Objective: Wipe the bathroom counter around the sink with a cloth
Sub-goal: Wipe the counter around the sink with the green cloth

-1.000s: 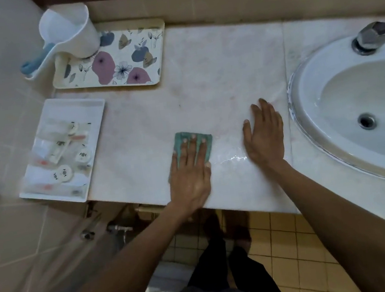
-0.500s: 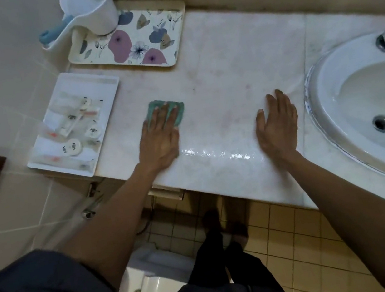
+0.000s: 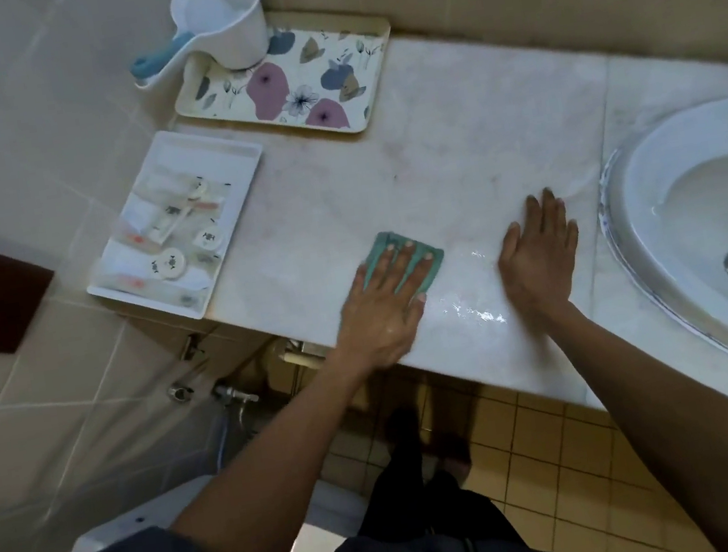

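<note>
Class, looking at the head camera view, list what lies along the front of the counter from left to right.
White toiletries tray → left hand pressing the green cloth → wet streak → right hand flat on the counter → sink.
</note>
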`<action>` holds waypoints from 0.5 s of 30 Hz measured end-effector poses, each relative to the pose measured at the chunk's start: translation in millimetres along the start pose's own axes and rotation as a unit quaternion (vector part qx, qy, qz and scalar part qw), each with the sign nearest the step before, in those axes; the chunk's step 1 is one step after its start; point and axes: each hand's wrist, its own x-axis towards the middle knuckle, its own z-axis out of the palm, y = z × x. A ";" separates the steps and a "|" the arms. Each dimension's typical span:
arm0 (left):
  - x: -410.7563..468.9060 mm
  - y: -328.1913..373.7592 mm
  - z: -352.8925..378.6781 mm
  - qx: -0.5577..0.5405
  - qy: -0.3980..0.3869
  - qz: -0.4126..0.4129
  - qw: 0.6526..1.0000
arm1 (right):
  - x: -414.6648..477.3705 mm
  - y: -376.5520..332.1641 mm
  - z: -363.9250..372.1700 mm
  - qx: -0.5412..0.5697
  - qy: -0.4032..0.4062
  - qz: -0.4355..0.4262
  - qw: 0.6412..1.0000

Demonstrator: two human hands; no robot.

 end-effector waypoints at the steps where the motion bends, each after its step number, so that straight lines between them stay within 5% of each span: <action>1: 6.1 -20.6 -6.2 0.012 -0.004 0.019 1.000 | -0.1 1.0 -0.4 0.003 -0.003 0.001 1.000; 8: -10.1 -112.3 -32.6 0.015 0.028 -0.135 0.990 | -2.1 5.7 -1.7 0.004 -0.008 -0.012 1.000; 13: -24.4 -57.2 -14.1 -0.004 0.052 -0.270 0.961 | -1.1 7.6 -1.3 0.009 -0.012 -0.007 1.000; 15: -24.4 -14.0 -2.8 -0.031 0.039 -0.257 0.965 | -0.6 9.0 -0.4 0.013 -0.012 -0.007 1.000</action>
